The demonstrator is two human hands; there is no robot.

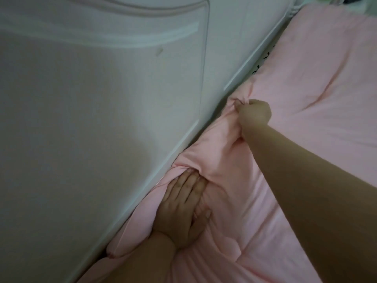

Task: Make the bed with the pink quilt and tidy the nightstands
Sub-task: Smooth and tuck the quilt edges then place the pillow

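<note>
The pink quilt (306,99) covers the bed on the right side of the view, its edge bunched along the white headboard (102,99). My left hand (183,207) lies flat on the quilt near that edge, fingers spread slightly and pressing into a fold. My right hand (255,113) is farther along the edge, closed in a fist on a pinch of quilt fabric next to the headboard's lower rail. Wrinkles run between the two hands. No nightstand is in view.
The white headboard panel with raised moulding fills the left half. A dark patterned strip (263,60) shows in the gap between headboard and quilt farther up. Blurred items sit at the top right corner.
</note>
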